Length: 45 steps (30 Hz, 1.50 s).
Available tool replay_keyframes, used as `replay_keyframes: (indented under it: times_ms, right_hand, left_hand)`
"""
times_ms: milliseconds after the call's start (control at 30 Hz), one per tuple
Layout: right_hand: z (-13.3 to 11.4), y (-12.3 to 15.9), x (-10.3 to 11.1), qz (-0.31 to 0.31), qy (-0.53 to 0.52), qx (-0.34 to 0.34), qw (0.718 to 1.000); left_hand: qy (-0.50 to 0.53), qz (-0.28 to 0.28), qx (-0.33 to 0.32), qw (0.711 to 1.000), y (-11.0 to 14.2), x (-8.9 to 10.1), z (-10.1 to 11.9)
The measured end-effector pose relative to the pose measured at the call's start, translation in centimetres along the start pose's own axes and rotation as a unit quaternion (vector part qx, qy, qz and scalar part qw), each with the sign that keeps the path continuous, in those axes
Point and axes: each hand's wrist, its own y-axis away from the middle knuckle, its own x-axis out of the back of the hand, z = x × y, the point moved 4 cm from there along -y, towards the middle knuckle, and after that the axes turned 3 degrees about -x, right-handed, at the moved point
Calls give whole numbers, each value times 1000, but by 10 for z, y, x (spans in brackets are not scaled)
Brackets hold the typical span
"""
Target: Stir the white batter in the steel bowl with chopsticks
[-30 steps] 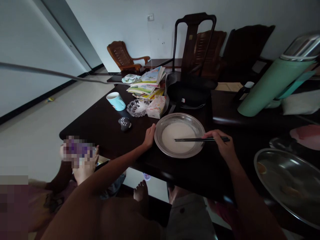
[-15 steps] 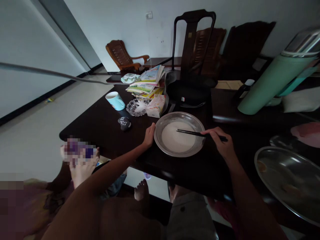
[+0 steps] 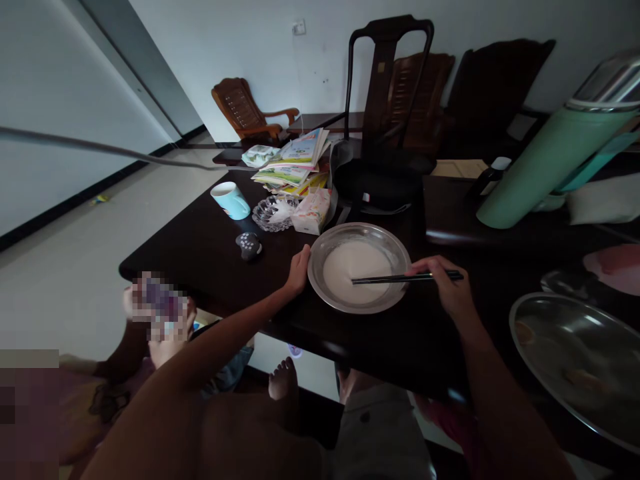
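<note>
A round metal bowl (image 3: 317, 288) of milky white liquid (image 3: 345, 263) stands on the dark table. My left hand (image 3: 299, 270) grips its left rim, thumb on top; the fingers underneath are partly hidden. From the right, my right hand (image 3: 450, 287) holds a pair of black chopsticks (image 3: 385, 279). Their tips dip into the liquid near the middle of the bowl, and the chopsticks lie almost level across its right side.
Behind the bowl are a tissue pack (image 3: 311, 212), a glass dish (image 3: 273, 215), booklets (image 3: 295, 157) and a black bag (image 3: 380, 183). A blue mug (image 3: 231, 201) and dark heart-shaped object (image 3: 249, 246) lie left. A green thermos (image 3: 545, 157) and large metal basin (image 3: 515, 333) stand right. Another person sits left.
The chopstick tips have moved toward the near side of the bowl, and my right hand has shifted slightly right. My left hand stays on the rim. The other person's hands moved a little.
</note>
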Motion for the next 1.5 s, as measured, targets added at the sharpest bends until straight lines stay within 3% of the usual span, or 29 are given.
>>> replay_keyframes:
  times_ms: [100, 267, 333, 433, 500, 600, 700, 800, 867, 967, 1133, 1300, 1433, 1500]
  right_hand:
    - [-3, 0, -5, -48, 44, 33, 997]
    - [-1, 1, 3, 30, 17, 12, 999]
    - [1, 1, 1, 6, 0, 1, 1000]
    - [-3, 1, -5, -41, 41, 35, 998]
    - [-5, 1, -4, -18, 67, 52, 996]
    - [-4, 1, 3, 46, 34, 24, 998]
    - [-2, 1, 1, 21, 7, 9, 1000]
    - [-6, 1, -3, -21, 46, 54, 997]
    - [-8, 1, -1, 6, 64, 65, 996]
    - [-5, 0, 4, 46, 32, 30, 998]
    - [-4, 0, -4, -37, 51, 58, 996]
    - [-2, 0, 3, 34, 21, 22, 999]
    - [-4, 0, -6, -37, 31, 29, 998]
    - [-5, 0, -7, -40, 64, 52, 996]
  left_hand:
    - [1, 4, 6, 1000, 1, 0, 1]
    - [0, 0, 1, 1000, 0, 0, -3]
    - [-1, -4, -1, 1000, -1, 0, -5]
    - [-5, -8, -5, 1000, -2, 1, -7]
    - [-8, -9, -9, 1000, -2, 1, -7]
    - [-9, -10, -12, 1000, -2, 1, -7]
    - [-7, -14, -16, 1000, -2, 1, -6]
    - [-6, -13, -18, 1000, -2, 1, -6]
    - [-5, -12, -18, 1000, -2, 1, -6]
    - [-2, -13, -14, 1000, -2, 1, -6]
    - [1, -2, -7, 1000, -2, 1, -7]
    - [1, 5, -6, 1000, -4, 1, -8]
    - [0, 8, -7, 1000, -4, 1, -8]
    - [1, 7, -7, 1000, -4, 1, -7]
